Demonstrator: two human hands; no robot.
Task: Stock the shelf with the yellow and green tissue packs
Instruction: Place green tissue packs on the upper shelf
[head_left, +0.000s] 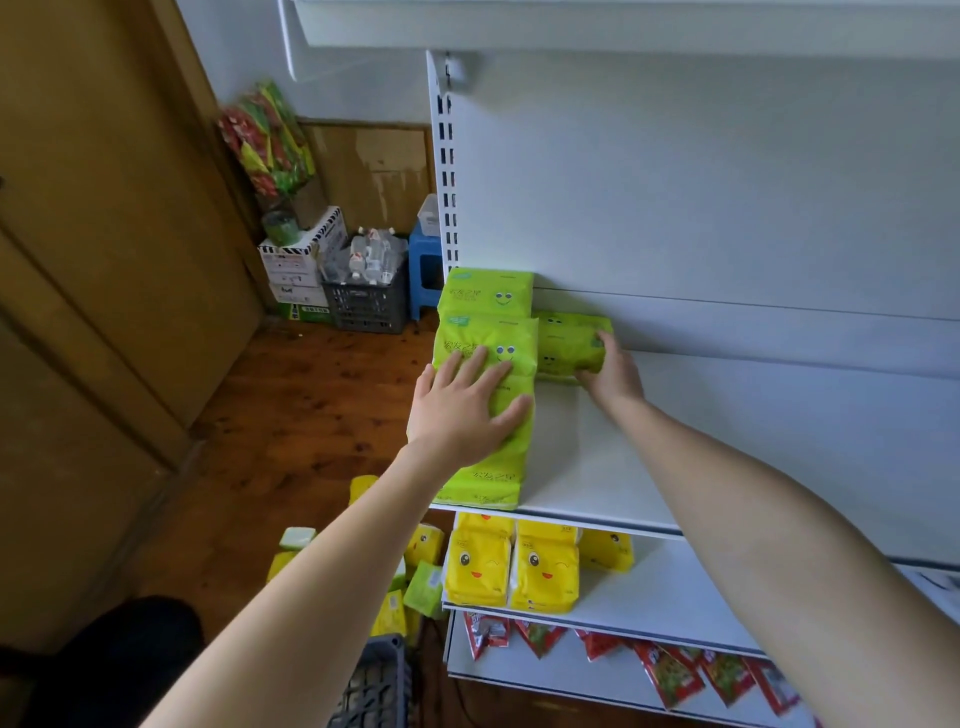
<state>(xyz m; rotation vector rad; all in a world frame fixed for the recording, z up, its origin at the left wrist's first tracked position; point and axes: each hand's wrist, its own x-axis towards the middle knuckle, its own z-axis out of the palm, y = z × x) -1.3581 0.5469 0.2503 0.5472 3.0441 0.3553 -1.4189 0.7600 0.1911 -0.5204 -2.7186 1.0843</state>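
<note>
Two hands at shelf (701, 441), left hand (462, 402) flat atop green stack (488, 332), right hand (613, 371) gripping adjacent green pack (563, 343)

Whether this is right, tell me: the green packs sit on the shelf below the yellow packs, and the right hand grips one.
Not quite. The head view shows the green packs sit on the shelf above the yellow packs, not below. The right hand does grip one green pack.

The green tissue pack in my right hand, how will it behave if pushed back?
Probably soft: the green tissue pack looks puffy in the right hand. Its glossy film should slide on the smooth shelf. Flat-sided, unlikely to roll.
</note>
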